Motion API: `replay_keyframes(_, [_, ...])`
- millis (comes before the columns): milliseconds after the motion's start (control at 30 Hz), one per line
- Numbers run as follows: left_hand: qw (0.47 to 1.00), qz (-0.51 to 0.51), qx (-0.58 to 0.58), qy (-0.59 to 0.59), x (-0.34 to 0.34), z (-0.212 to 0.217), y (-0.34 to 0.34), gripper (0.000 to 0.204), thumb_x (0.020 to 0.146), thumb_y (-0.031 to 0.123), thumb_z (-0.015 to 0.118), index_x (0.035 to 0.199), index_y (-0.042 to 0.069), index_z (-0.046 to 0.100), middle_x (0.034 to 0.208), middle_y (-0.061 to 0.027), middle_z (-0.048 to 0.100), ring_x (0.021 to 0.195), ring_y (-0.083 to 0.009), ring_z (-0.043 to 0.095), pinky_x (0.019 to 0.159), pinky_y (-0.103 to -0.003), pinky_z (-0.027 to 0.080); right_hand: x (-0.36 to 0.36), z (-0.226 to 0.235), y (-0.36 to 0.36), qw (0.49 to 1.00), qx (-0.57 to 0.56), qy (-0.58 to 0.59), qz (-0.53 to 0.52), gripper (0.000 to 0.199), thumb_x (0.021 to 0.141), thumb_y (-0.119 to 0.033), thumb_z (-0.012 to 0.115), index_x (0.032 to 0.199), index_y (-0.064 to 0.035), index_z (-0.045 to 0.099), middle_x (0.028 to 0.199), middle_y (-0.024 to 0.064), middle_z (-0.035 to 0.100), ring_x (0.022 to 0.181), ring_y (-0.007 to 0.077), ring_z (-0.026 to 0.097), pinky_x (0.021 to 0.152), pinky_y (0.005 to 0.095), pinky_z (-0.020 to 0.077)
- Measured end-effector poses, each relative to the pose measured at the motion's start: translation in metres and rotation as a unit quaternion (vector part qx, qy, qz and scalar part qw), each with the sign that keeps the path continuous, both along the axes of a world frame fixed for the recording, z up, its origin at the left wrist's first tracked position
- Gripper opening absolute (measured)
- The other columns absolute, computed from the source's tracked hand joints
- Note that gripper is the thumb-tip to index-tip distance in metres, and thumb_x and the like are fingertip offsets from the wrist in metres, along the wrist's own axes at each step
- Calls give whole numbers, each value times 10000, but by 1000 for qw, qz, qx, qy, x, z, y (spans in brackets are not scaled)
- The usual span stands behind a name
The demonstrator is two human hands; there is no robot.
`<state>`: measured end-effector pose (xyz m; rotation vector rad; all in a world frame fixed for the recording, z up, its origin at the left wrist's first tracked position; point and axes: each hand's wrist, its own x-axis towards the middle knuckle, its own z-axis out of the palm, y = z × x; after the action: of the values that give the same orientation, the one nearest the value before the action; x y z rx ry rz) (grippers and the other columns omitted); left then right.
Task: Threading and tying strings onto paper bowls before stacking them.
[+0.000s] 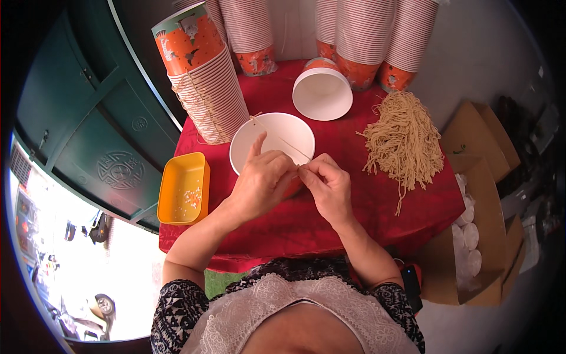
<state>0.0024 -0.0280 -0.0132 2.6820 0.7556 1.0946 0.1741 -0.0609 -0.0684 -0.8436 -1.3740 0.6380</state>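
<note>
A white-lined paper bucket [244, 154] with an orange outside stands mouth up in front of me. A thin tan string [286, 141] runs from its far left rim across the opening to my fingers. At the near right rim my left hand [264, 180] pinches the string, its index finger raised over the mouth. Thumb and fingers of my right hand [327, 184] are closed on the string right beside it, the fingertips of both hands almost touching. The exact end of the string, and any knot or hole there, is hidden by the fingers.
A tall stack of orange buckets [206, 88] with strings leans at left, beside a yellow tray [203, 194] of small bits. Another bucket [303, 97] lies tipped at the back, near wrapped stacks [365, 41]. Cut strings [404, 138] heap at right, with a cardboard box [492, 230] beyond.
</note>
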Motion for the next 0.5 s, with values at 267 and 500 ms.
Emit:
replay_keyframes(267, [999,10,-25,-22,-2,2,-4,128,794,-35,656,818,52,565,734,-82,610,740,-293,652,1146,-600,266,13,7,-3,998,9,-42,-41,94,864,-21,726,954,-19,699,863,-2,535,737,91,476,652,230,417])
replay_keyframes(500, [1000,9,-30,-5,-7,-2,-5,171,777,-80,653,843,65,591,770,-22,616,794,-207,659,1170,-585,214,13,4,2,987,73,-104,-101,98,854,-36,735,901,-15,652,855,30,516,756,136,483,652,269,417])
